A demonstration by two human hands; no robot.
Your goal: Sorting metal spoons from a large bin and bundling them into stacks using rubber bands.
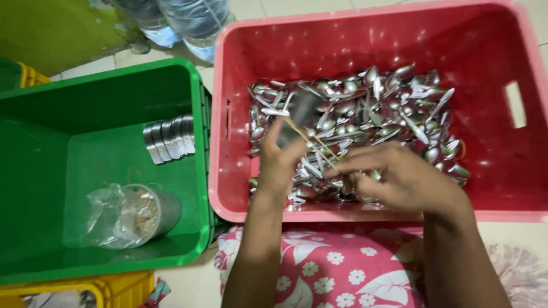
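1. One bundle of spoons (301, 114) stands gripped in the left hand (279, 159), over the red crate (365, 31) at 12 o'clock.
2. The right hand (399, 177) pinches a stretched rubber band (311, 142) running to the bundle.
3. Finished, judging by looks: one banded bundle (169, 140) in the green crate (108, 85) at 9 o'clock.
4. Left: the loose spoon heap (377, 108).

red crates (502, 188): one
green crates (34, 171): one
loose spoons (388, 108): too many to count
spoon bundles (169, 138): one in green crate
cups (149, 211): one
water bottles (194, 20): two
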